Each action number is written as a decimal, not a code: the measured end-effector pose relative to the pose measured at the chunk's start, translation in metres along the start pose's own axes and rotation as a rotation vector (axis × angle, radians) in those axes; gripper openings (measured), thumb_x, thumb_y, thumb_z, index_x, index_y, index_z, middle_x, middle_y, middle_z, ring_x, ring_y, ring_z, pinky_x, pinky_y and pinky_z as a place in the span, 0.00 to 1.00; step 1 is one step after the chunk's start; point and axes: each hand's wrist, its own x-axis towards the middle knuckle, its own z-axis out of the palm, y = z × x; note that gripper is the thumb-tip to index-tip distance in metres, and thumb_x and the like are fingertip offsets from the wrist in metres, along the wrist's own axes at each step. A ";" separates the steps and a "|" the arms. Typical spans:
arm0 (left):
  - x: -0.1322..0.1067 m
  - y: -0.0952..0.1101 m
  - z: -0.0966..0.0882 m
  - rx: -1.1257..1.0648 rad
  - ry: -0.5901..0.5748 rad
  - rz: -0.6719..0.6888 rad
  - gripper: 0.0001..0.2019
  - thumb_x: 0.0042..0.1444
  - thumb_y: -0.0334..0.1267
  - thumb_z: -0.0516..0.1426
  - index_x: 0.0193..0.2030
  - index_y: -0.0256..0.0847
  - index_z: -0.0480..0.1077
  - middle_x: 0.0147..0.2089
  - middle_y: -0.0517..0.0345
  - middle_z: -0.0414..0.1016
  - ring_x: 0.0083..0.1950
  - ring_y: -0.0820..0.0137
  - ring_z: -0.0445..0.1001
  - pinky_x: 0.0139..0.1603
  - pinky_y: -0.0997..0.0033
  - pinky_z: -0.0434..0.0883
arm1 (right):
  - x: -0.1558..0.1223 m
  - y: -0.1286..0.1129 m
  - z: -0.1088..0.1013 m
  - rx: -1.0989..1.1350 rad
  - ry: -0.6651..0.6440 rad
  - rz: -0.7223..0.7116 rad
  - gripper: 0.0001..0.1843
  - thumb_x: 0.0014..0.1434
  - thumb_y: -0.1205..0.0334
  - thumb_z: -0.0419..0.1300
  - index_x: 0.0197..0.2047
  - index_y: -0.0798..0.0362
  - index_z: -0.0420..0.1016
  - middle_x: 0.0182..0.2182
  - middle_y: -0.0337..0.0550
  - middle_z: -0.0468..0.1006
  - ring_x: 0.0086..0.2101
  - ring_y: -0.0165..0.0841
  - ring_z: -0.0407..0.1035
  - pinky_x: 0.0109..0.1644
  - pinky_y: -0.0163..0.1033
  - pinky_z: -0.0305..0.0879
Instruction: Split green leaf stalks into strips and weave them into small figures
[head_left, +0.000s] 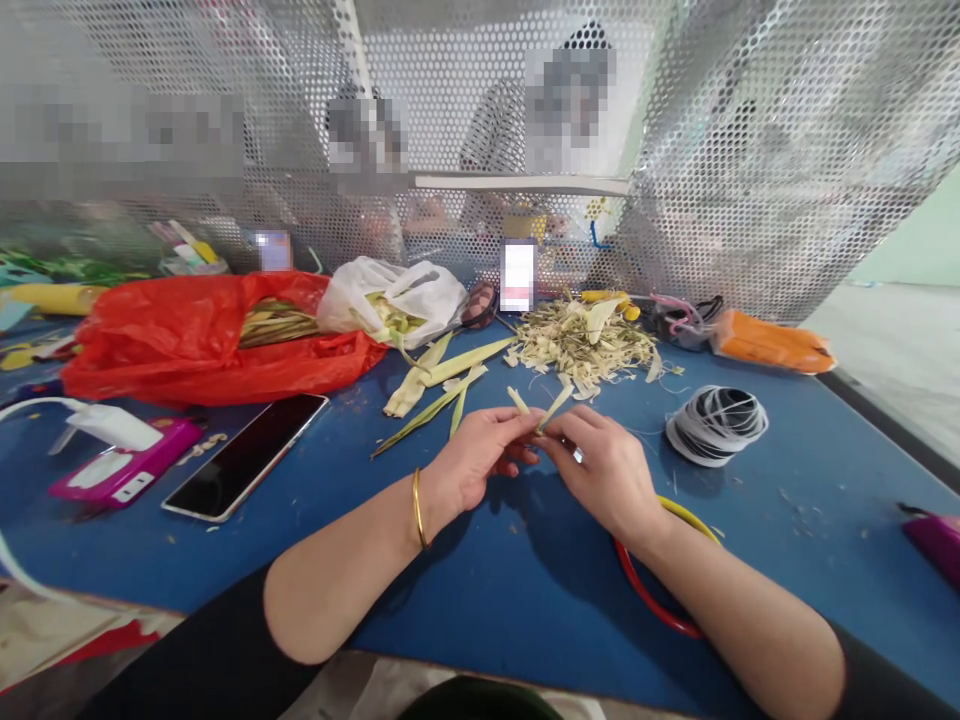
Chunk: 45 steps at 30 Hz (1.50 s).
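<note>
My left hand (pixel 480 455) and my right hand (pixel 604 465) meet over the middle of the blue table (pixel 465 590). Both pinch a short pale leaf strip (pixel 534 408) whose two ends stick up between the fingertips. A gold bangle sits on my left wrist. Loose long green-yellow leaf strips (pixel 439 385) lie just beyond my hands. A heap of cut leaf scraps (pixel 585 340) lies farther back. Under my right forearm lies a red and yellow ring (pixel 652 590).
A red plastic bag (pixel 202 340) with leaves and a white bag (pixel 397 295) sit at the back left. A dark phone (pixel 244 455) and a pink device (pixel 124 470) lie left. A black-white cord coil (pixel 716 425) and orange packet (pixel 772 342) are right. Perforated metal screens stand behind, people beyond.
</note>
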 end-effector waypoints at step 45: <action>0.008 -0.012 0.000 -0.046 0.190 0.090 0.18 0.44 0.36 0.66 0.44 0.39 0.77 0.30 0.58 0.75 0.23 0.79 0.68 0.19 0.81 0.54 | -0.001 -0.007 0.004 0.084 -0.152 -0.030 0.13 0.64 0.65 0.50 0.27 0.51 0.61 0.27 0.39 0.67 0.27 0.30 0.62 0.31 0.34 0.55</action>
